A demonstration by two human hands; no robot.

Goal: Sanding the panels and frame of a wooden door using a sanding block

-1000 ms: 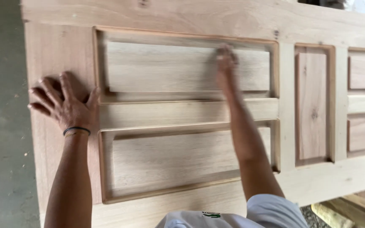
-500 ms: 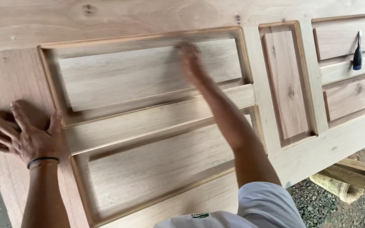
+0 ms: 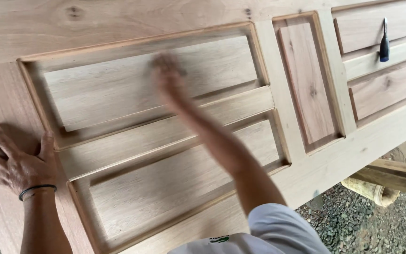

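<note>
Two hands (image 3: 17, 162) press a wooden door (image 3: 175, 127); dark-handled tool (image 3: 384, 47) lies well apart.

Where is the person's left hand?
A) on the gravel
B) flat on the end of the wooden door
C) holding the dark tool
B: the left hand lies spread flat on the wooden door, far from the dark tool and off the gravel.

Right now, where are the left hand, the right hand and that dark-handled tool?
left hand (image 3: 17, 164), head view, back of the hand, flat on the door.
right hand (image 3: 167, 75), head view, blurred hand on the upper panel.
dark-handled tool (image 3: 384, 47), head view, its dark handle.
</note>
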